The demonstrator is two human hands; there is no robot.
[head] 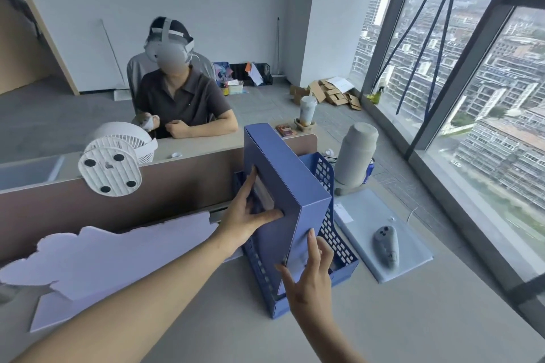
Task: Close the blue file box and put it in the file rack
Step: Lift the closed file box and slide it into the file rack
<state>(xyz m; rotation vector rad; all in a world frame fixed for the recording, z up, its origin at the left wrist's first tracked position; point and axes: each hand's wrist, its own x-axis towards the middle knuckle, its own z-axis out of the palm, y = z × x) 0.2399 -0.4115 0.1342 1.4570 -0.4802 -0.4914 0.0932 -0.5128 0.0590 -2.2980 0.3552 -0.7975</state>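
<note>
The blue file box [283,174] stands upright and closed, its lower part inside the blue perforated file rack [330,233] on the desk. My left hand [247,215] grips the box's left side, thumb on the spine by its label pocket. My right hand [309,280] rests against the lower front edge of the box with fingers spread. The rack's floor under the box is hidden.
A desk partition [182,183] runs behind the rack, with a white fan [115,165] on it and a person seated beyond. A grey thermos [356,156] and a pad [383,233] with a controller [386,244] lie right of the rack. A lilac sheet [112,262] lies left.
</note>
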